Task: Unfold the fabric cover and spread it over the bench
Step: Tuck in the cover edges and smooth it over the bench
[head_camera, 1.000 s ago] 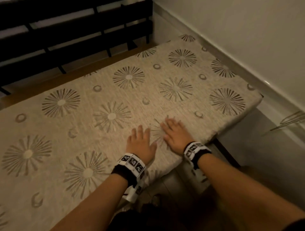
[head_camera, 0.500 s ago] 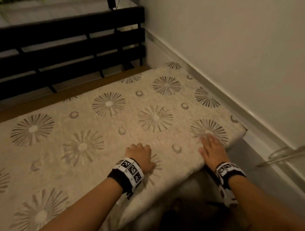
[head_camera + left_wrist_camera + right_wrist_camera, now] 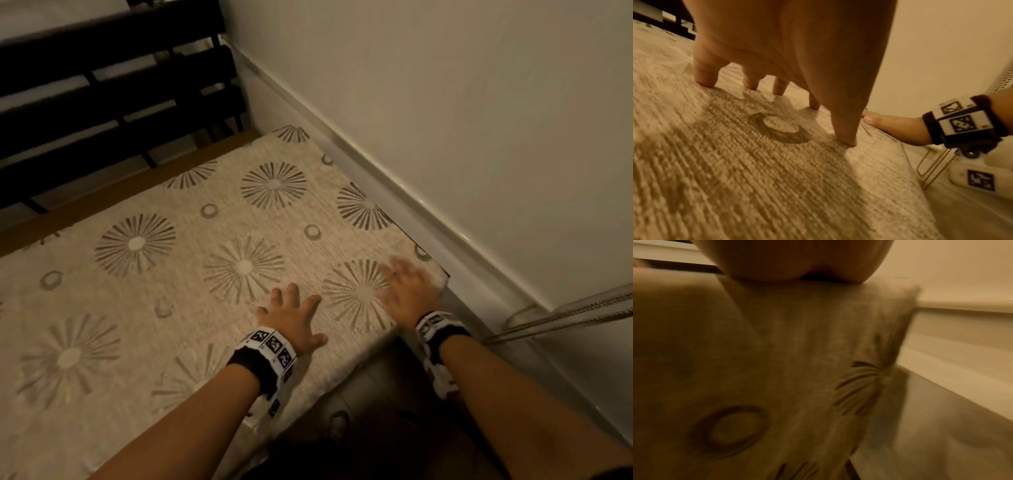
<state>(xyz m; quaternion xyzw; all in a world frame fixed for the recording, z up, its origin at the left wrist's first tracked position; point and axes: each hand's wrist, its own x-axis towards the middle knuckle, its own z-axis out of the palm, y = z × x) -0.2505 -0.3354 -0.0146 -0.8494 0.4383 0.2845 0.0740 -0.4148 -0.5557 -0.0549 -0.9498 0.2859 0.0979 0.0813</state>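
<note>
Both hands lay on the spread cover.

The beige woven fabric cover (image 3: 212, 274) with brown starburst and ring prints lay flat over the bench, its corner near the white wall (image 3: 462, 102). The left hand (image 3: 291, 318) pressed it with splayed fingertips (image 3: 705, 81); the right hand (image 3: 409, 287), blurred, rested flat by that corner. No writing was legible.

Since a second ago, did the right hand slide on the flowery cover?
Yes. The right hand slid right along the fabric cover toward the wall, from beside the left hand to the cover's near corner.
</note>
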